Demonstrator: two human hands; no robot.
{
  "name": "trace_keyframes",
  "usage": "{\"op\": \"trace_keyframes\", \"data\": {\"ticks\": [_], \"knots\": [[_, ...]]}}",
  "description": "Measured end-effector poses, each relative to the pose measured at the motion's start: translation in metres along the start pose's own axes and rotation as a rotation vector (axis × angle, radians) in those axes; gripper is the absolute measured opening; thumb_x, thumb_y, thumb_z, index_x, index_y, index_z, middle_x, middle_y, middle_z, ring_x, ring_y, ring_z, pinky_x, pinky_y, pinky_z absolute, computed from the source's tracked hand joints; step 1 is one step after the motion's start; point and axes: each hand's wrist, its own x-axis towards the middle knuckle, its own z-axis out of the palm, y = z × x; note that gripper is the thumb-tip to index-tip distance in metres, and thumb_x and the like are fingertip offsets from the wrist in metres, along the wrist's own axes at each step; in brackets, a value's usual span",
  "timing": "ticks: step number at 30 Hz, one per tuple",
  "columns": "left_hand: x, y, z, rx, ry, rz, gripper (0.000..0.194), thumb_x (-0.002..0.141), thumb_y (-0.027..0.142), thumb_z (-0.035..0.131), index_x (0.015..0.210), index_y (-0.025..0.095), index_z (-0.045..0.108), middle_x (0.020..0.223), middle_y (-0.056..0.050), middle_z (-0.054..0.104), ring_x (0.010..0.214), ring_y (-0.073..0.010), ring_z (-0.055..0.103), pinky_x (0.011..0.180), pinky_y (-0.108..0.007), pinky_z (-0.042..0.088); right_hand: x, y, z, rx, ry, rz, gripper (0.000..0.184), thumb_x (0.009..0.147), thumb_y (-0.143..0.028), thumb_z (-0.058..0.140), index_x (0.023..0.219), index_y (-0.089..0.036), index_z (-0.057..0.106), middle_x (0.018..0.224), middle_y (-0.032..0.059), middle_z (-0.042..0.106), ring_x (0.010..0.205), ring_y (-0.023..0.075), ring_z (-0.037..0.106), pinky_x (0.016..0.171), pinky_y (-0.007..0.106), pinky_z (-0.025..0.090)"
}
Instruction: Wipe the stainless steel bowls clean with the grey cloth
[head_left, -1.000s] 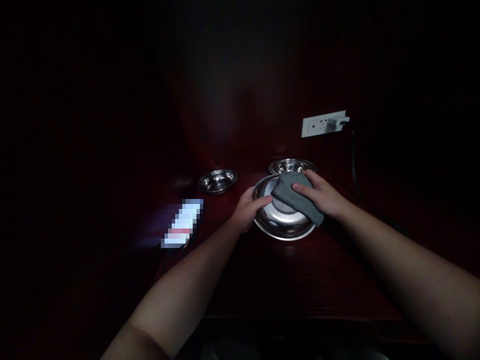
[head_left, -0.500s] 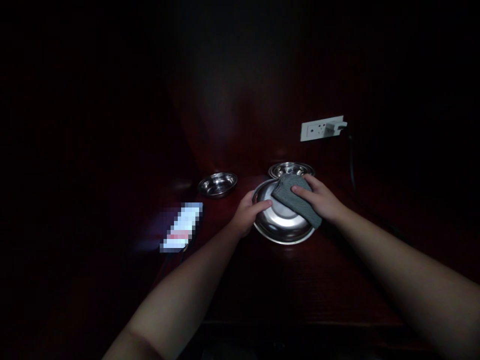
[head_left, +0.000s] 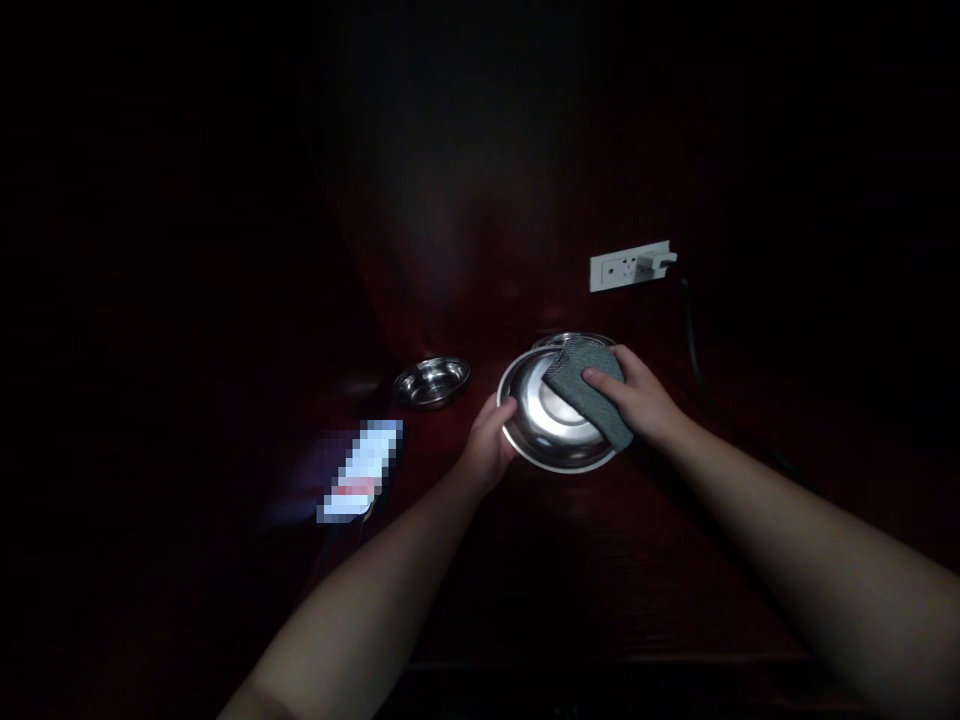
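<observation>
A large steel bowl (head_left: 551, 440) is tipped up toward me over a dark red table (head_left: 600, 560). My left hand (head_left: 491, 445) grips its left rim, thumb on the inside edge. My right hand (head_left: 637, 400) presses a folded grey cloth (head_left: 585, 385) into the bowl's upper right part, fingers closed over the cloth. Just behind the bowl, the rim of a second steel bowl (head_left: 570, 340) shows, mostly hidden.
A small steel bowl (head_left: 431, 382) sits to the left near the back wall. A lit phone (head_left: 360, 470) lies further left on the table. A white wall socket (head_left: 626, 268) holds a plug, with a dark cable running down. The surroundings are very dark.
The large bowl has been tilted up more steeply toward me, and my left thumb has shifted to the rim's edge. The cloth stays in the upper right of the bowl.
</observation>
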Motion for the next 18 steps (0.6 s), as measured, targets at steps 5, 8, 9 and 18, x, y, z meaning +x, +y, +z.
{"op": "trace_keyframes", "data": {"ticks": [5, 8, 9, 18], "knots": [[-0.001, -0.008, -0.001, 0.072, 0.084, 0.039, 0.045, 0.065, 0.030, 0.069, 0.107, 0.019, 0.055, 0.107, -0.006, 0.063, 0.102, -0.0238, 0.058, 0.091, -0.039, 0.043, -0.001, 0.002, 0.000, -0.043, -0.042, 0.027, 0.041, 0.069, -0.051, 0.062, 0.096, -0.023, 0.052, 0.092, 0.0042, 0.059, 0.086, 0.0228, 0.057, 0.078, 0.039, 0.047], [0.004, -0.008, -0.004, 0.064, 0.097, 0.063, 0.044, 0.065, 0.031, 0.068, 0.106, 0.018, 0.056, 0.104, -0.005, 0.063, 0.101, -0.0240, 0.058, 0.090, -0.039, 0.042, 0.000, 0.006, 0.000, -0.084, -0.062, 0.017, 0.042, 0.070, -0.052, 0.062, 0.098, -0.022, 0.050, 0.092, 0.0041, 0.058, 0.087, 0.0228, 0.057, 0.079, 0.039, 0.046], [0.005, -0.008, -0.005, 0.065, 0.094, 0.064, 0.044, 0.065, 0.031, 0.068, 0.106, 0.018, 0.056, 0.103, -0.006, 0.063, 0.100, -0.0241, 0.058, 0.090, -0.040, 0.042, 0.000, 0.007, 0.000, -0.092, -0.066, 0.014, 0.043, 0.070, -0.052, 0.062, 0.098, -0.022, 0.050, 0.093, 0.0042, 0.058, 0.087, 0.0229, 0.057, 0.079, 0.039, 0.046], [0.010, -0.010, -0.007, 0.057, 0.077, 0.091, 0.038, 0.066, 0.030, 0.069, 0.100, 0.016, 0.059, 0.096, -0.005, 0.064, 0.094, -0.0221, 0.059, 0.091, -0.039, 0.040, 0.000, 0.011, 0.000, -0.102, -0.063, 0.016, 0.044, 0.070, -0.054, 0.060, 0.099, -0.022, 0.049, 0.090, 0.0037, 0.058, 0.085, 0.0228, 0.057, 0.076, 0.039, 0.047]]}}
